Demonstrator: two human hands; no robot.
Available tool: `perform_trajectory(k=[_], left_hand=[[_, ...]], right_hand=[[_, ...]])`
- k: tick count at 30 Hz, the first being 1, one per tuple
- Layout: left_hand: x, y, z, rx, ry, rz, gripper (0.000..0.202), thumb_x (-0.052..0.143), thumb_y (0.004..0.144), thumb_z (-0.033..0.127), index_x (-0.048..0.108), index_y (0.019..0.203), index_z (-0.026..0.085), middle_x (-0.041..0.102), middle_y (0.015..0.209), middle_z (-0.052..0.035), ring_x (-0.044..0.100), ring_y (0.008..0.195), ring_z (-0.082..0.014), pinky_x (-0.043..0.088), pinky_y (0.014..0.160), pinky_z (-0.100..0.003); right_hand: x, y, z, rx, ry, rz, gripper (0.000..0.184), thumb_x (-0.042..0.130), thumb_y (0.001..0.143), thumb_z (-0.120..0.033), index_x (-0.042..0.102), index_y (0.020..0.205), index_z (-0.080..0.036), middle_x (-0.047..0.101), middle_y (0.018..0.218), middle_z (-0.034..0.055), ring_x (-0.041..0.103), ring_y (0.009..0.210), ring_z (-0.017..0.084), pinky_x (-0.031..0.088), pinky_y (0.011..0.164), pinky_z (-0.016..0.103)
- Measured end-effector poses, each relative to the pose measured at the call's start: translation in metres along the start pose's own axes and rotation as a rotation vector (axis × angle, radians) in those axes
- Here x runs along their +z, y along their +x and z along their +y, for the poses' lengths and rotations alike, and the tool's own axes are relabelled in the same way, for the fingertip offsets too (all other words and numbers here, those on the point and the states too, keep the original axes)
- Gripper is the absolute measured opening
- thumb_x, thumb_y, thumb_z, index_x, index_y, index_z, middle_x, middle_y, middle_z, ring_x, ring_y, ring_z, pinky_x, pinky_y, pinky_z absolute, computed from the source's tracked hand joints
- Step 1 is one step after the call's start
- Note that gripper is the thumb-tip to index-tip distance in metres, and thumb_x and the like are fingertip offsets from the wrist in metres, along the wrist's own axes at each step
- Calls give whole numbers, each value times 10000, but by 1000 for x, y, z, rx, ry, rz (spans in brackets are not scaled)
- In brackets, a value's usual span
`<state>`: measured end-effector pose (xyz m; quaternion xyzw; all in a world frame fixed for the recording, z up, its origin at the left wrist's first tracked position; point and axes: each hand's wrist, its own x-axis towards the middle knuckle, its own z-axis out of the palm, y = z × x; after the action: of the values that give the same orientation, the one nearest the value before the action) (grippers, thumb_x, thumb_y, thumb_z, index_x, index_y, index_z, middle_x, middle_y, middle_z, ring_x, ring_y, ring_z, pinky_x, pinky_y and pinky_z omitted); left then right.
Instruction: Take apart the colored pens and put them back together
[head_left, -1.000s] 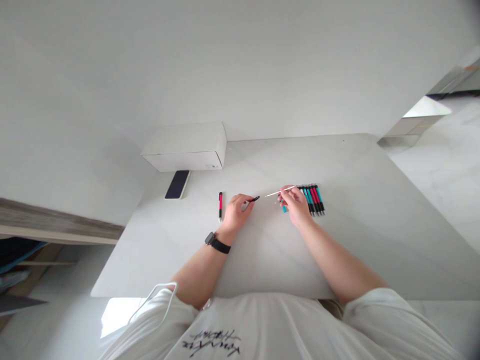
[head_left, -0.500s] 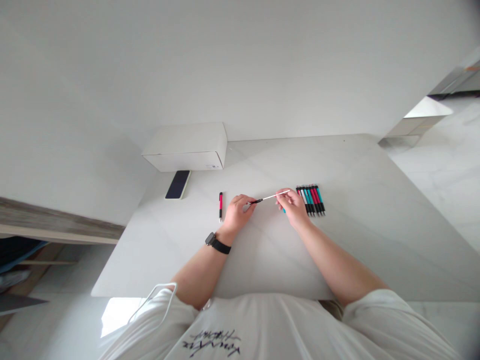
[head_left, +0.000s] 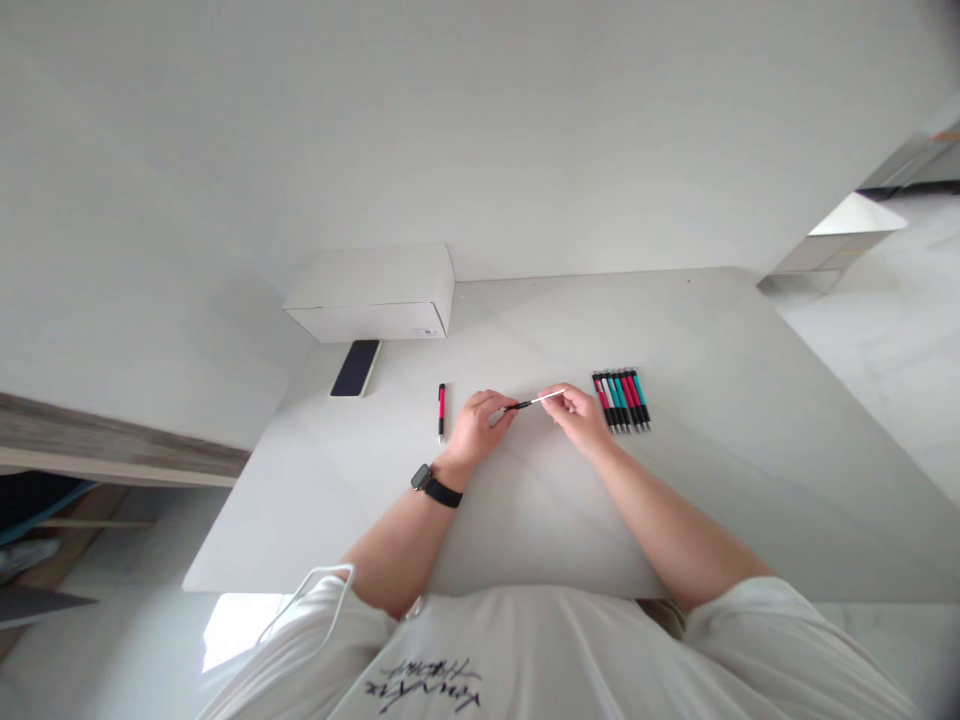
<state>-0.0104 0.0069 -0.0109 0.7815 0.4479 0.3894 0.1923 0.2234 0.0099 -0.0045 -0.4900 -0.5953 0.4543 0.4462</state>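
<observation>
In the head view my left hand [head_left: 478, 424] is closed, pinching a short black pen part [head_left: 517, 406]. A thin white pen refill [head_left: 545, 397] sticks out of that part towards the right. My right hand [head_left: 580, 415] is closed too, with thumb and fingertips on the refill near its free end. Whether anything else lies in the right palm is hidden. Left of my left hand lies a red and black pen [head_left: 442, 413]. Beside my right hand, several pens [head_left: 622, 400] in red, white, teal and black form a neat row.
On the pale table [head_left: 540, 520], a phone [head_left: 356, 369] lies at the left, in front of a white box [head_left: 371, 300] against the wall. A dark watch [head_left: 435, 486] is on my left wrist.
My right hand has moved a little left along the refill, and less of the refill shows between my hands. A teal bit under the right fingers is out of sight now.
</observation>
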Motion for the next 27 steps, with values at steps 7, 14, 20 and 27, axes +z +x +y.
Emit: perform_trajectory(k=[7, 14, 20, 27], left_hand=[[0, 0, -1, -18, -3, -3, 189, 625, 1007, 316, 749, 1133, 249, 744, 1056, -76, 683, 1014, -229, 551, 952, -422], [-2, 0, -2, -19, 28, 14, 182, 625, 1006, 309, 752, 1125, 254, 741, 1044, -70, 679, 1008, -226, 552, 944, -418], [-1, -1, -3, -15, 19, -9, 218, 573, 1033, 295, 750, 1152, 249, 742, 1065, -77, 684, 1025, -223, 551, 947, -410], [-1, -1, -4, -21, 45, -3, 187, 603, 1012, 283, 748, 1125, 253, 742, 1031, -70, 678, 992, -225, 543, 927, -411]], right_hand=[[3, 0, -1, 8, -21, -6, 502, 678, 879, -614, 707, 1209, -236, 689, 934, 32, 606, 725, 162, 492, 577, 250], [-5, 2, 2, -5, -26, 98, 417, 585, 945, -633, 676, 1076, -248, 607, 761, -7, 566, 631, 154, 482, 568, 261], [-8, 2, 0, -78, -165, 123, 386, 591, 955, -592, 721, 1045, -240, 666, 864, 33, 617, 744, 178, 507, 649, 280], [-13, 4, -5, -129, -281, 88, 373, 556, 983, -556, 732, 1047, -233, 728, 1005, 69, 659, 831, 204, 526, 708, 301]])
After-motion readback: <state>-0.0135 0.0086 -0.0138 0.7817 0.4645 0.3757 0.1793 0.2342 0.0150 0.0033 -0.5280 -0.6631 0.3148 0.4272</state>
